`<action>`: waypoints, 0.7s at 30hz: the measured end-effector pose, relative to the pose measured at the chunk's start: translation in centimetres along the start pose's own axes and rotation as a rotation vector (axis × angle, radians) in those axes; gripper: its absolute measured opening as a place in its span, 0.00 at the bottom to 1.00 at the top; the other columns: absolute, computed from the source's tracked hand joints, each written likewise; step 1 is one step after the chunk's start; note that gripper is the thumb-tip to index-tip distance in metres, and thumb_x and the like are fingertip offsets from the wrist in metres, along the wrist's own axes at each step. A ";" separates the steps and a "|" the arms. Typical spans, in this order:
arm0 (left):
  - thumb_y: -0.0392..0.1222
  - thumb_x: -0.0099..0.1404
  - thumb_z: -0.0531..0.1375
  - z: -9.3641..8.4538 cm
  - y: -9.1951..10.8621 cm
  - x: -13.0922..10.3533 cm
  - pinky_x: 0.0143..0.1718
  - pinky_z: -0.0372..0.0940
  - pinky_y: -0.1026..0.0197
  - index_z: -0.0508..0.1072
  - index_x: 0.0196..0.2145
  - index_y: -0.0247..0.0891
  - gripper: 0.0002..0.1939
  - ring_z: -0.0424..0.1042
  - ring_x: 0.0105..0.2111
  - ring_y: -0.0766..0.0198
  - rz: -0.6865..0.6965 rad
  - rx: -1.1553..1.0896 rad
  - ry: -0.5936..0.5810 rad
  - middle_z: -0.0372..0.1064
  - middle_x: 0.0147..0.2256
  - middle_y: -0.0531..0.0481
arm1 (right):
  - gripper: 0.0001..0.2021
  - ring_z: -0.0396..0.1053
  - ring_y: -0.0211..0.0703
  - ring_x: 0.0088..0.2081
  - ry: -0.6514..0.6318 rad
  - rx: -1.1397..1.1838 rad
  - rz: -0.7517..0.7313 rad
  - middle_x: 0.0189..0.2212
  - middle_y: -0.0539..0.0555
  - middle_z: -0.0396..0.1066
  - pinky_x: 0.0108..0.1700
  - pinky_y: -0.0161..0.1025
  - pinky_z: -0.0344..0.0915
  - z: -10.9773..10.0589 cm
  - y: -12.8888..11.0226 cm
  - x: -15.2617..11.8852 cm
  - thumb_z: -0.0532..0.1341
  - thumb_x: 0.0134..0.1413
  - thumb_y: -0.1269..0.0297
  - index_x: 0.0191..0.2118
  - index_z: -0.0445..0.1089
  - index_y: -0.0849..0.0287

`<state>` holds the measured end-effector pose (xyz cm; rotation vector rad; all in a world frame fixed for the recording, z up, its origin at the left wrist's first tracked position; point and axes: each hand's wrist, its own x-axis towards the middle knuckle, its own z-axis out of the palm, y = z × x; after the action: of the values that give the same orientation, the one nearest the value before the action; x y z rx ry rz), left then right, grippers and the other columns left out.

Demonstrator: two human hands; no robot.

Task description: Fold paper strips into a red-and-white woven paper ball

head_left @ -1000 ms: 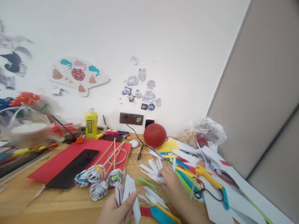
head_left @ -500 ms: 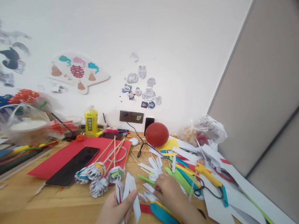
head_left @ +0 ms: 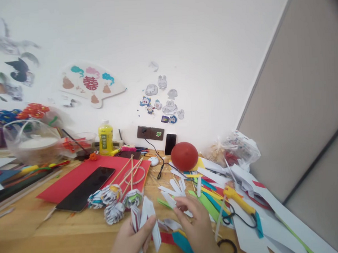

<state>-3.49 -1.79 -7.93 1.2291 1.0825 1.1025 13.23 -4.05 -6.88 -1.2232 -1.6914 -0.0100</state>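
My left hand (head_left: pixel 137 232) is closed around a bunch of folded white paper strips (head_left: pixel 149 217), some with a dark red line along the edge. To its right, my right hand (head_left: pixel 194 222) pinches a white paper strip (head_left: pixel 168 199) between thumb and fingers, over a loose pile of cut paper. Green paper (head_left: pixel 208 206), blue paper (head_left: pixel 184 245) and red paper (head_left: pixel 166 237) lie around and under that hand. Just beyond my left hand, several rolled paper flowers (head_left: pixel 114 212) on wooden sticks (head_left: pixel 131 169) rest on a red sheet (head_left: pixel 84 171) and the table.
A black phone (head_left: pixel 86 188) lies on the red sheet. A red balloon (head_left: pixel 184 156) sits behind the paper pile. The yellow glue gun (head_left: pixel 239 200) with its cord lies at right. Against the wall stand a yellow bottle (head_left: pixel 105 138) and another phone (head_left: pixel 170 144).
My right hand has lifted slightly and turned, a white strip now between its fingers. The red balloon has shifted a little to the right. My left hand keeps its bunch; the view has moved slightly.
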 end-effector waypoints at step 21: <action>0.66 0.39 0.64 0.6 0.1 -0.6 0.17 0.53 0.68 0.60 0.14 0.39 0.27 0.51 0.12 0.72 -0.016 -0.192 -0.043 0.53 0.08 0.61 | 0.08 0.65 0.40 0.33 -0.047 0.766 0.168 0.30 0.51 0.63 0.33 0.35 0.64 3.5 -2.2 -1.6 0.60 0.53 0.57 0.36 0.75 0.48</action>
<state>-2.95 -2.42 -7.82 1.0858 0.9293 1.1353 9.20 -4.45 -8.67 -0.7701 -1.4121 0.7083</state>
